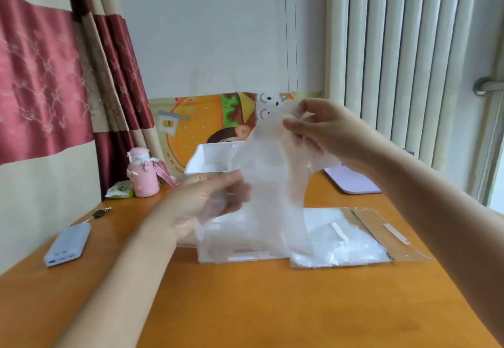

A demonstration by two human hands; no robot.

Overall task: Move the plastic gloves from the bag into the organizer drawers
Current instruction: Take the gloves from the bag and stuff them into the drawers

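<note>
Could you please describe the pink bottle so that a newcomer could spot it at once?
Follow the orange table to its far left corner, by the red-and-cream curtain. The pink bottle stands upright there, beside a flat green-and-white packet; it alone on the table is pink and wears a strap.

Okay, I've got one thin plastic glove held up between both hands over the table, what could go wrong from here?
The thin translucent plastic glove, pinched by the right hand and held by the left hand, may tear if pulled taut.
Its hanging end could snag and drag the clear plastic bag on the orange wooden table.
The white plastic organizer behind it is partly hidden, so a drop might miss.
</note>
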